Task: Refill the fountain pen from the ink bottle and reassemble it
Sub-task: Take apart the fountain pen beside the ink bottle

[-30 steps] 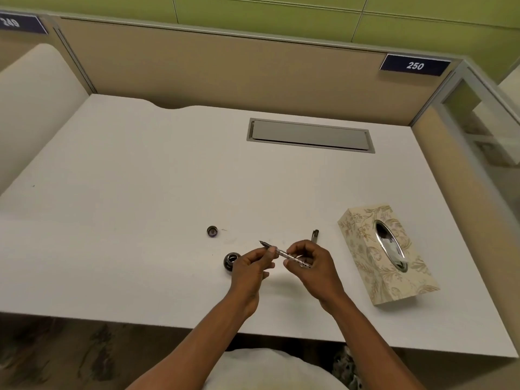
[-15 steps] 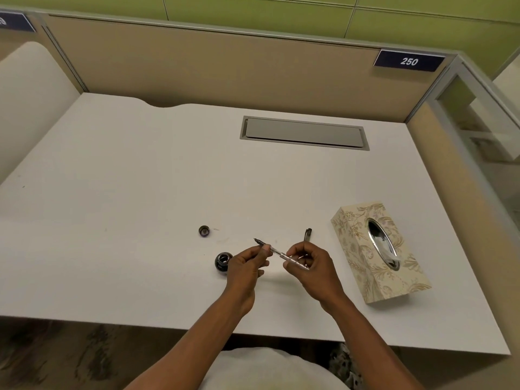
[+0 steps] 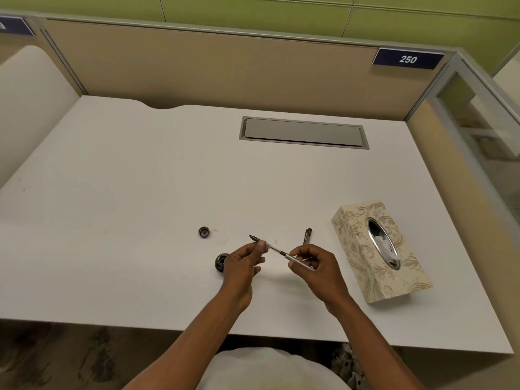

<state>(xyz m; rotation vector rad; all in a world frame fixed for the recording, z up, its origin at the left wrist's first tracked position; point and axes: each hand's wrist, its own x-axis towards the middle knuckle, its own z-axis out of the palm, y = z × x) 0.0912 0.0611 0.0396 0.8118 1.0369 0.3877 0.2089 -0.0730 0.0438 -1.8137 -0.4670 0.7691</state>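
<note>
I hold the slim fountain pen point(image 3: 277, 250) in both hands above the white desk point(image 3: 140, 192), its nib pointing up-left. My left hand point(image 3: 242, 263) pinches the section just behind the nib. My right hand point(image 3: 316, 266) grips the silvery rear part of the pen. The small dark ink bottle point(image 3: 220, 263) stands open on the desk, half hidden behind my left hand. Its round cap point(image 3: 204, 231) lies apart, farther back and to the left. A dark pen piece point(image 3: 307, 235) lies on the desk just beyond my right hand.
A patterned tissue box point(image 3: 377, 249) with an oval opening sits to the right of my hands. A grey cable hatch point(image 3: 304, 132) is set into the desk at the back. Beige partition walls close the desk at the back and on the right.
The hands keep their grip on the pen and barely shift relative to it. The view has drifted slightly, so everything sits a little to the left in the frame.
</note>
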